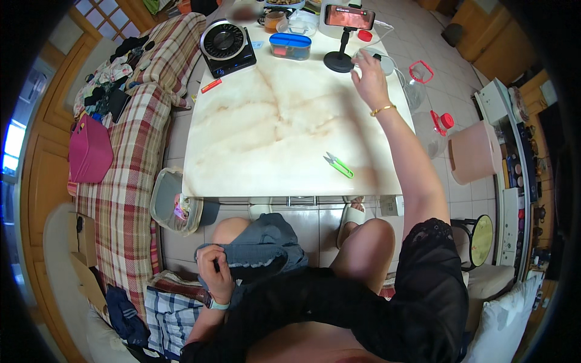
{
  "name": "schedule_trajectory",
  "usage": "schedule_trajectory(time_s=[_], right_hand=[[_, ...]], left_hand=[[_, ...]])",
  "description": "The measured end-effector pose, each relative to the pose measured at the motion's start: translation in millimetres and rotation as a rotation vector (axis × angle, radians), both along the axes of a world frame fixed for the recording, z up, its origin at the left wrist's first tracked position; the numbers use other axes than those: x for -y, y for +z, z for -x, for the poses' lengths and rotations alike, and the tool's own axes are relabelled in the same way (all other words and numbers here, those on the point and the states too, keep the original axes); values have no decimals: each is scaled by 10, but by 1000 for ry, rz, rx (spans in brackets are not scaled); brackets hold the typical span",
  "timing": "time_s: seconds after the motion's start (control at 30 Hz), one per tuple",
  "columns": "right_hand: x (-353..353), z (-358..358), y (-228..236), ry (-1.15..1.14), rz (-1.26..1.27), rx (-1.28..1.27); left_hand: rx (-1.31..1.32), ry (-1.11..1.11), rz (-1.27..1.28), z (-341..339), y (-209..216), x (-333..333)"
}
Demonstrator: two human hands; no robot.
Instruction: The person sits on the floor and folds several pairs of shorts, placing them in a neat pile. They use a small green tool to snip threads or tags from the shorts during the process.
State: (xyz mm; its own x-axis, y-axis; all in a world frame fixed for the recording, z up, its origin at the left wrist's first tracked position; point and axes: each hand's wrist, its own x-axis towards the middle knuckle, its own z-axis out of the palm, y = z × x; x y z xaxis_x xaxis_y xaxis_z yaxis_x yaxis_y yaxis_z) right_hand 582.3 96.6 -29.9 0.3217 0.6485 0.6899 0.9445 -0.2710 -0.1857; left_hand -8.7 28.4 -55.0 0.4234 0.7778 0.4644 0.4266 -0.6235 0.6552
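My left hand (216, 272) is closed on the edge of a blue-grey denim garment (275, 239) that lies over my lap, with a frayed, light seam along its opening. My right arm stretches far across the table, and the right hand (370, 80) hovers at its right edge with fingers apart. Just left of those fingers is the round black base of a phone stand (339, 61), which carries a lit phone (350, 17). A small white object (384, 64) with a dark top is partly hidden behind the hand. Green thread snips (339, 165) lie on the table.
On the marble-patterned table (254, 145) stand a black electric cooker (229, 48), a blue-lidded container (290, 46) and a red stick-like item (212, 85). Large plastic bottles (433, 130) stand right of it, a waste bin (175, 202) left. A checked sofa (130, 157) runs along the left.
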Motion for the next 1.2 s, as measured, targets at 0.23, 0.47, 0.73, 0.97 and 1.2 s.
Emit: schedule_trajectory(time_s=[0.23,0.47,0.73,0.97,1.2], right_hand=[[-368,-508,327,-144,-131,104],[-544,-680,393,-169,-161,131],[-645,-728,439,-162,-168,148],[-686,-776,450,-146,-156,146],[-714,-818,428,-153,-159,179]], left_hand=[[-31,16,17,-45,64,-21],[-36,10,33,-52,69,-33],[-39,9,40,-49,41,-41],[-44,-19,37,-52,59,-49],[-23,11,45,-56,39,-44]])
